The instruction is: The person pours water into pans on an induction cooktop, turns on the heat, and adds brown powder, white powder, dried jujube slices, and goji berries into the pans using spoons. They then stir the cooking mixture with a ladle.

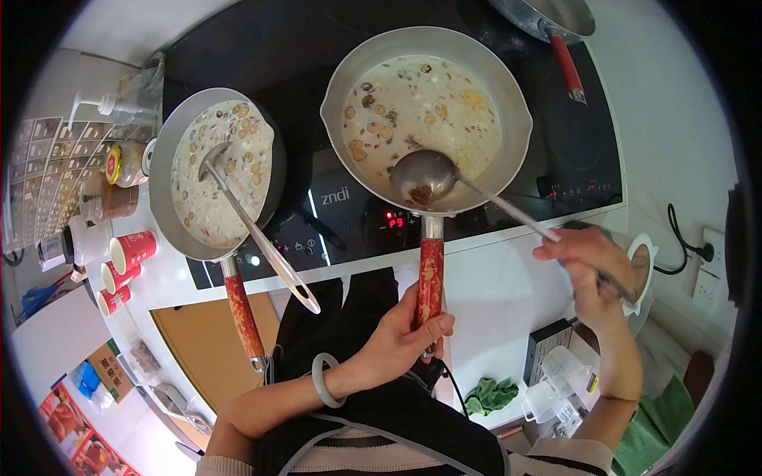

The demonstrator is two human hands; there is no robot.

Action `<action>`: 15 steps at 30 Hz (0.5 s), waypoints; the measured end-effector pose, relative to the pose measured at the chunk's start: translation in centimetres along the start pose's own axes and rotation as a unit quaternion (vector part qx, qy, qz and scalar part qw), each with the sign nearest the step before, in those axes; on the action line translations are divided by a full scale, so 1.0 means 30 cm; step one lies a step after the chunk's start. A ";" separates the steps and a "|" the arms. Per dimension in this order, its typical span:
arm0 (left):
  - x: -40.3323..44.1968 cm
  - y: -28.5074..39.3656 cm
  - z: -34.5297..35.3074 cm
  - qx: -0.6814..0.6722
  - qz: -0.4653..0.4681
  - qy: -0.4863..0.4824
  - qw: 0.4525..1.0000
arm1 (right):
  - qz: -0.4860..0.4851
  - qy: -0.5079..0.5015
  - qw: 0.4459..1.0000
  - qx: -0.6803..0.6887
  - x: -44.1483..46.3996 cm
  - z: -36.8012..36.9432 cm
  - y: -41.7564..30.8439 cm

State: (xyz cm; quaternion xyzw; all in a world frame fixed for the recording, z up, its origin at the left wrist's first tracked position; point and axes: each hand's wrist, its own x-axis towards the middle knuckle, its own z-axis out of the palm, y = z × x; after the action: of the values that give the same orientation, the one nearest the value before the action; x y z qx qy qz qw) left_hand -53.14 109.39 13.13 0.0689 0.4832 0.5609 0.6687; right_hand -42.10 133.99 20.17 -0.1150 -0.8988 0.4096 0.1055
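My left hand (397, 333) is wrapped round the red-and-gold handle of a large saucepan (329, 119) on the cooktop. In it is a creamy, milky liquid (409, 103) with round brown slices, dark bits and a yellowish patch on the right. My right hand (591, 266) is closed on the handle of a metal ladle (512, 210). The ladle's bowl lies at the near side of the liquid, with some brown matter inside. To the left stands a second saucepan (163, 170) with similar contents and another ladle (250, 222) leaning across its rim.
The black induction cooktop (305, 47) shows a lit red display. A third pan (567, 16) sits at the back right. Red paper cups (132, 250), jars (123, 163) and a pump bottle (119, 103) stand at left. A green cloth (490, 395) and plastic containers (563, 377) lie below right.
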 end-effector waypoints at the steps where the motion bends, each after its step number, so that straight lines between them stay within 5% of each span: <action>1: 0.000 -0.003 -0.001 -0.001 0.001 0.001 1.000 | 0.002 0.017 1.000 0.016 -0.001 0.002 0.010; 3: -0.002 0.004 -0.001 0.006 0.002 -0.003 1.000 | 0.006 0.050 0.998 0.047 -0.001 0.007 0.026; 6: -0.003 0.009 -0.002 0.007 -0.002 -0.006 1.000 | -0.108 -0.007 0.987 -0.121 0.026 -0.001 0.004; 15: -0.004 0.016 0.001 0.000 -0.013 0.000 1.000 | -0.267 -0.045 0.948 -0.170 0.041 0.090 0.008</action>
State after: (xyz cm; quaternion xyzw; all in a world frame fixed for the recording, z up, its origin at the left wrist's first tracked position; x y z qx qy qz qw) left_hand -53.44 109.48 13.52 0.0629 0.4836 0.5523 0.6760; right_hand -44.02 132.59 18.35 0.1315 -0.9567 0.2125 0.1491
